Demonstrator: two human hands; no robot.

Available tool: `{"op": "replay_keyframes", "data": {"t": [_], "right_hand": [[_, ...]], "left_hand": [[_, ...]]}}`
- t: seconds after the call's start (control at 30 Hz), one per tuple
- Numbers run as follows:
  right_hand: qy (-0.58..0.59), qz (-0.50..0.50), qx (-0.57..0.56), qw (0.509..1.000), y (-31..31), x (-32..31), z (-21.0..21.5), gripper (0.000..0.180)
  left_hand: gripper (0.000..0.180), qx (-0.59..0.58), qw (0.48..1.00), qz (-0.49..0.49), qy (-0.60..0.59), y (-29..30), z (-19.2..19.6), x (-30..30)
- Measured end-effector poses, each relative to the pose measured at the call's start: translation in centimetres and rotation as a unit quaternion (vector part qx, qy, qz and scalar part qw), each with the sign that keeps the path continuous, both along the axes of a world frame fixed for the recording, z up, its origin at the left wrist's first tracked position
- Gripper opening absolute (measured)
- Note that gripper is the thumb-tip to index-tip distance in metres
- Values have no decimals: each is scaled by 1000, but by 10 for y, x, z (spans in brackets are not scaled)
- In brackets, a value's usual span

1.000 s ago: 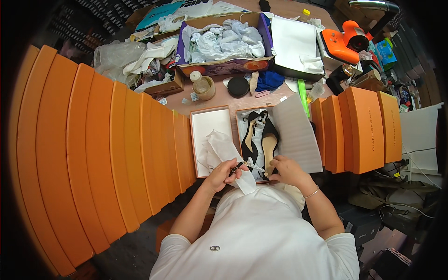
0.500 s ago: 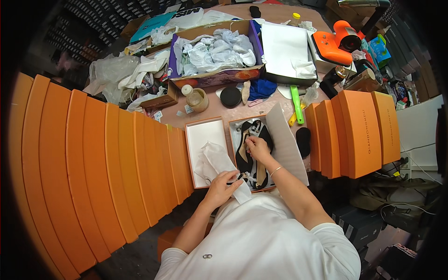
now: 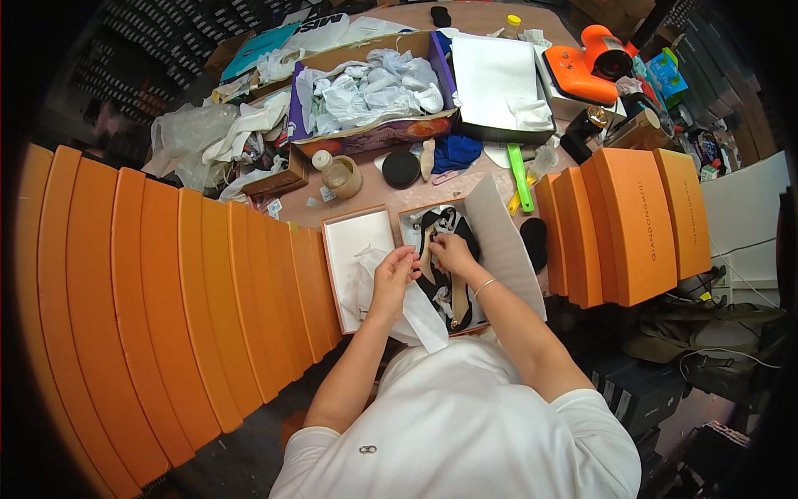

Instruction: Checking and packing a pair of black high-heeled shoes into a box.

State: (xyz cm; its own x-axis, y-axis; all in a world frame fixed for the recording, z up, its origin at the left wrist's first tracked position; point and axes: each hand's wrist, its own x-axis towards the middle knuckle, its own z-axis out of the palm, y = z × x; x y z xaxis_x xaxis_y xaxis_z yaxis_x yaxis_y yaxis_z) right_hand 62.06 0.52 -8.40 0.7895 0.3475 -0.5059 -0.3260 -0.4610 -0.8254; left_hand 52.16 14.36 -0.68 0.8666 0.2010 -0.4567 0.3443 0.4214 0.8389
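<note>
A pair of black strappy shoes (image 3: 460, 301) with beige insoles lies in an open shoebox (image 3: 406, 223), with bits of clear wrapping at the straps. My right hand (image 3: 453, 253) is over the left-hand shoe, its fingertips pinched at the insole; what they grip is hidden. Just left of it, my left hand (image 3: 394, 281) has its fingers curled together near the same shoe, and I cannot make out anything in them. White tissue paper (image 3: 422, 320) trails from under the left hand across the box's near edge. Beside the box lies its white-lined lid (image 3: 356, 226).
Orange shoeboxes (image 3: 158, 316) line the left side, and more orange boxes (image 3: 623, 224) stand at right. A white foam sheet (image 3: 500, 237) leans from the shoebox's right side. Beyond are a glue jar (image 3: 342, 179), a black round lid (image 3: 401, 169), a green-handled brush (image 3: 519, 177) and a purple carton (image 3: 449, 75).
My left hand has moved up and away from the near end of the shoes, to beside the right hand. The right hand stays at the left-hand shoe. The whole view has shifted slightly.
</note>
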Motion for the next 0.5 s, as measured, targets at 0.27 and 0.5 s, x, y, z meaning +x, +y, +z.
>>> {"op": "replay_keyframes", "data": {"t": [0.27, 0.5], "right_hand": [[-227, 138, 144, 953, -36, -76, 121, 15], [-173, 135, 46, 975, -53, -102, 154, 17]], "left_hand": [[31, -119, 989, -85, 9, -10, 20, -38], [22, -32, 993, -113, -6, -3, 32, -72]]}}
